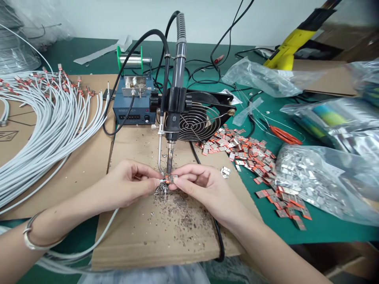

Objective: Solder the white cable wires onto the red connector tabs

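Note:
Between thumb and fingers, my left hand (134, 184) pinches the end of a white cable (108, 227), which trails down to the lower left. My right hand (204, 185) grips a small metal USB connector (172, 178) with an orange part. Cable end and connector meet right under the tip of a mounted soldering iron (169, 157); whether they are joined I cannot tell. A thin metal solder feed tube (160, 150) runs down beside the iron to the same spot. Solder crumbs (162, 190) lie heaped just below.
Bundled white cables (59, 118) with connector ends cover the left. A blue solder feeder (134, 104) and a black fan (198, 120) stand behind. USB connectors (251, 154), a bag of metal shells (314, 177) and orange-handled pliers (286, 135) lie right. Cardboard (142, 240) lies underneath.

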Demonstrator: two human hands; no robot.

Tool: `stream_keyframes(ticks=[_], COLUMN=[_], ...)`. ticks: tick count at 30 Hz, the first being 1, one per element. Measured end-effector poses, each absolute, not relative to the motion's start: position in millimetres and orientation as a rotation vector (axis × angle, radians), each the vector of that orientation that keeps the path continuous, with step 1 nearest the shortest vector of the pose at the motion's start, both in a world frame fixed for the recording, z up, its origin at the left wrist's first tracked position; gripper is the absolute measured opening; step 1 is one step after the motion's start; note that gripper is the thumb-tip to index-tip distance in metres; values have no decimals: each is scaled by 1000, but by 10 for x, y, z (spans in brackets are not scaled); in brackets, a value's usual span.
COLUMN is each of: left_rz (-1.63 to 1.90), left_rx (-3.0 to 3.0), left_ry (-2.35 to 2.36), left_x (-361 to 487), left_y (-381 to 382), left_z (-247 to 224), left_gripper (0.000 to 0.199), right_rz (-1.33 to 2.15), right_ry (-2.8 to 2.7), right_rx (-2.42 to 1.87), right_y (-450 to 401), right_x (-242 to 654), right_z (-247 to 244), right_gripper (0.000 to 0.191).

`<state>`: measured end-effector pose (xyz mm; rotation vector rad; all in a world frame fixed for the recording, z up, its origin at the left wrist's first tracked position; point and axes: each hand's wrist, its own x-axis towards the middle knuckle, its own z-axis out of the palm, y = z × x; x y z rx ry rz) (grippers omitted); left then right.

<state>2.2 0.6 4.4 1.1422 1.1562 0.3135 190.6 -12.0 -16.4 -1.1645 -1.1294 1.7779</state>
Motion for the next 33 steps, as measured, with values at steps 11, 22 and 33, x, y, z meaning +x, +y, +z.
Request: stream_keyframes(ticks=[11,22,33], left_rz=[310,319,307], left_rx=[1137,1118,1135], left_ry=[1161,1136,1164], left_x=[36,17,19], left_y=[-1,-17,8], left_z=[84,67,37], left_gripper=[25,23,23], right_rz=[1781,1811,1798], right_ry=[-1144,-1108,-1116], right_rx=[-1165,-1122,-1145], right_y=[-114,-119,-113], right_x=[1905,1913,1898], right_z=[-166,-176,-168], right_gripper=[25,21,20])
